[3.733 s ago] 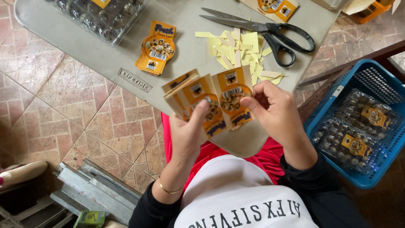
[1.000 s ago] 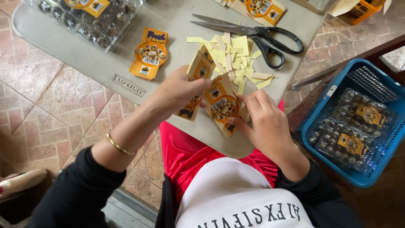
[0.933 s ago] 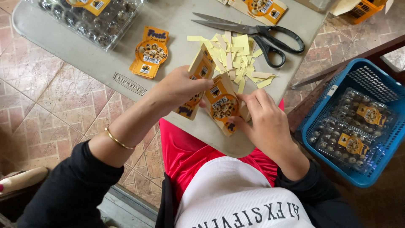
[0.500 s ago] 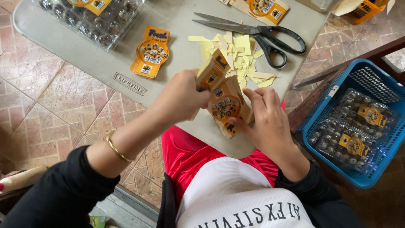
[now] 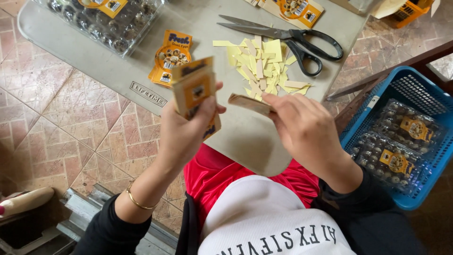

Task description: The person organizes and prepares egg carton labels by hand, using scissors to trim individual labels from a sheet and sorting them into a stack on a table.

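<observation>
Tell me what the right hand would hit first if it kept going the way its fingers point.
Probably the left hand with its stack of orange cards; the right hand, pinching one card, points left toward them. Depth is unclear.

A grey plastic table point(image 5: 94, 61) fills the upper half of the frame. On it lie black-handled scissors point(image 5: 292, 37) at upper right, a heap of yellow paper strips point(image 5: 259, 66) just below them, an orange label point(image 5: 171, 56) at centre-left, and a clear egg tray point(image 5: 101, 21) at upper left.
</observation>
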